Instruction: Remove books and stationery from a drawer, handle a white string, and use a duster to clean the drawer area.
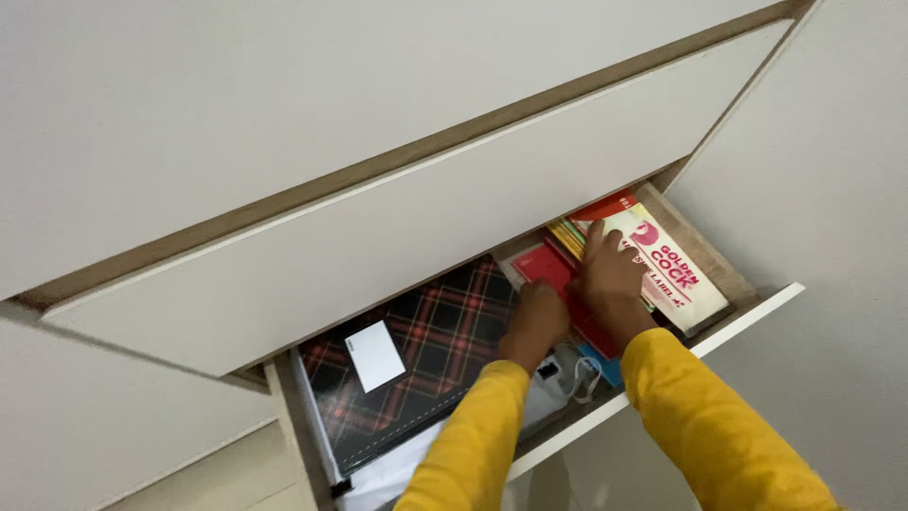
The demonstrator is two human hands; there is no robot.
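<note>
While both arms in mustard-yellow knit sleeves are reaching into the open white drawer (662,371) of a smooth matte cabinet, the left hand (537,322) is curling knuckles-up over the flat red booklet (547,268) near the drawer's middle, its fingers tucked under and out of sight, so whether it is gripping anything cannot be told. The right hand (610,280) is lying palm-down with fingers spread loosely, pressing on the cream-and-red glossy rectangular packet (676,274) at the drawer's right end and closing on nothing visible. Between booklet and packet, a thin stack of coloured paper sheets (566,236) is showing only its striped edges. To the left, a dark red-and-black tartan hardcover folder (430,350) is lying flat, a small plain white card (375,355) resting on its cover. Near the front rim, a white cable (584,377) and a blue object are peeking out beside the wrists, too covered to identify. The shut drawer front above is overhanging and hiding the drawer's back.
</note>
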